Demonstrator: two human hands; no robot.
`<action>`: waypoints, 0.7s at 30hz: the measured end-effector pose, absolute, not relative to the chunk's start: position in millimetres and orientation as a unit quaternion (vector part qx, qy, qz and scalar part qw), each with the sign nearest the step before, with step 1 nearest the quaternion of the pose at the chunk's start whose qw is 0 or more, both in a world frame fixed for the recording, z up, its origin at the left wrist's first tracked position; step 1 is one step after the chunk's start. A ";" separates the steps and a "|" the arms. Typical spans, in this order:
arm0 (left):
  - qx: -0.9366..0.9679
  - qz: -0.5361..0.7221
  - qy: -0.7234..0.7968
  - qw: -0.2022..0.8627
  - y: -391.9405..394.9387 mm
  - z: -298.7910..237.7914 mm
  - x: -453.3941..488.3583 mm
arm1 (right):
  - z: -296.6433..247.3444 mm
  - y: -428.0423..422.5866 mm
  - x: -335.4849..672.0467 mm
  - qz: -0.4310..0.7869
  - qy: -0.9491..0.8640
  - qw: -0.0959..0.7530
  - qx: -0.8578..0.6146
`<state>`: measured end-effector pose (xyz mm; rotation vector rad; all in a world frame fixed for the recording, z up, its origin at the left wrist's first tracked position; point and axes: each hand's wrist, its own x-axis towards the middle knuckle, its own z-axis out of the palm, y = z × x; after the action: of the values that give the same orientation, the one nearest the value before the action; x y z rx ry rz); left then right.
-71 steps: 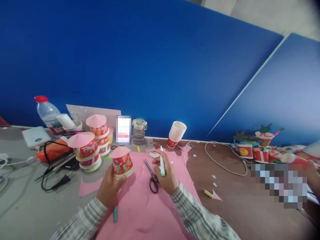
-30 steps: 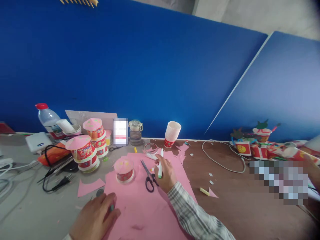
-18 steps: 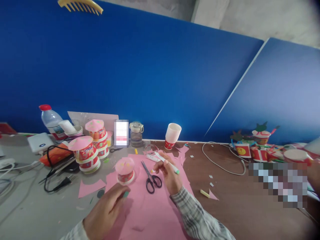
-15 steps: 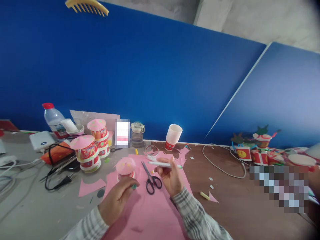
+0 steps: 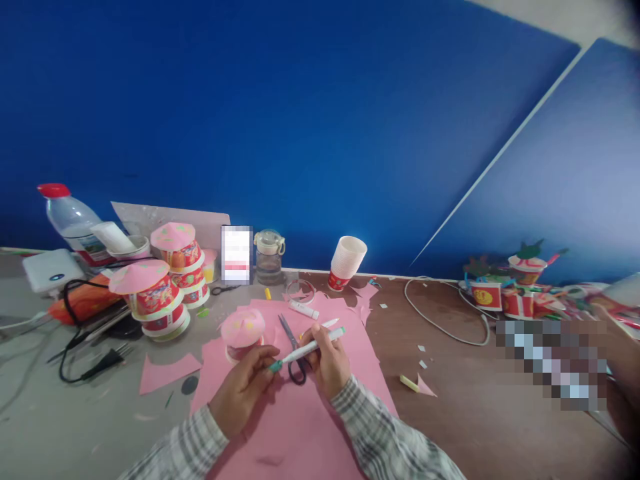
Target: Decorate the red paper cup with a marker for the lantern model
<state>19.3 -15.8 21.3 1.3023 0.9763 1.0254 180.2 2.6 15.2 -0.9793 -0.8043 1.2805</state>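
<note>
My right hand (image 5: pixel 331 363) is closed around a white marker pen (image 5: pixel 311 345) with a green end. The pen's tip points left, up against the green cap (image 5: pixel 275 366) that my left hand (image 5: pixel 245 387) pinches between thumb and fingers. Under and behind the pen lie dark-handled scissors (image 5: pixel 288 327) on pink paper (image 5: pixel 300 427). Just beyond my left hand stands a paper cup with a pink cone roof (image 5: pixel 243 327) marked with pale spots. A white tube (image 5: pixel 303 310) rests farther back on the paper.
Roofed paper-cup towers (image 5: pixel 155 300), a black plug cable (image 5: pixel 107 365) and a bottle (image 5: pixel 75 223) stand at left. A phone (image 5: pixel 237 257), a lidded jar (image 5: pixel 269 257) and stacked cups (image 5: pixel 347 261) line the back. Another person's arm (image 5: pixel 617 373) reaches in at right, near decorated cups (image 5: pixel 485 295).
The right hand has brought the pen down and left, its tip now meeting the green cap in my left hand. The view has tilted down and shifted slightly.
</note>
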 end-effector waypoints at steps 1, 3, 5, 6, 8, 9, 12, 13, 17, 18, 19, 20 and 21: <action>0.551 0.436 0.414 0.579 -16.1 20.8 19.7 | 13.2 2.9 180.2 0.558 -0.354 0.617 -0.426; 0.544 0.434 0.407 0.592 -16.4 19.9 20.0 | 9.9 3.5 180.8 0.559 -0.361 0.612 -0.427; 0.537 0.432 0.399 0.604 -16.5 19.1 19.9 | 8.1 4.3 181.5 0.558 -0.364 0.609 -0.429; 0.535 0.433 0.397 0.608 -16.6 18.8 19.7 | 7.7 4.8 182.0 0.558 -0.364 0.609 -0.431; 0.533 0.436 0.398 0.607 -16.7 18.3 19.3 | 7.9 5.9 183.1 0.556 -0.361 0.610 -0.435; 0.533 0.438 0.399 0.604 -16.8 18.2 19.1 | 8.3 6.3 183.7 0.555 -0.360 0.610 -0.437; 0.539 0.442 0.400 0.595 -16.9 18.5 19.2 | 10.8 6.9 184.7 0.551 -0.362 0.607 -0.444; 0.539 0.443 0.398 0.595 -17.1 18.8 19.5 | 12.0 6.6 184.7 0.549 -0.366 0.605 -0.446; 0.538 0.439 0.389 0.605 -18.6 20.7 20.9 | 18.3 2.7 182.3 0.536 -0.387 0.591 -0.462; 0.541 0.437 0.388 0.605 -19.0 21.1 21.1 | 20.2 1.1 181.0 0.533 -0.392 0.586 -0.467; 0.548 0.435 0.388 0.600 -19.3 21.5 21.2 | 22.2 -0.8 179.2 0.531 -0.397 0.580 -0.473; 0.558 0.432 0.390 0.592 -19.5 21.9 21.1 | 24.2 -2.8 177.1 0.530 -0.401 0.574 -0.478; 0.571 0.427 0.394 0.580 -19.6 22.3 20.8 | 26.1 -5.1 174.5 0.530 -0.405 0.569 -0.482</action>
<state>20.8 -19.6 22.3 1.3359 0.9212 0.9985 174.5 -5.1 26.1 -1.1320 -0.9508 1.2437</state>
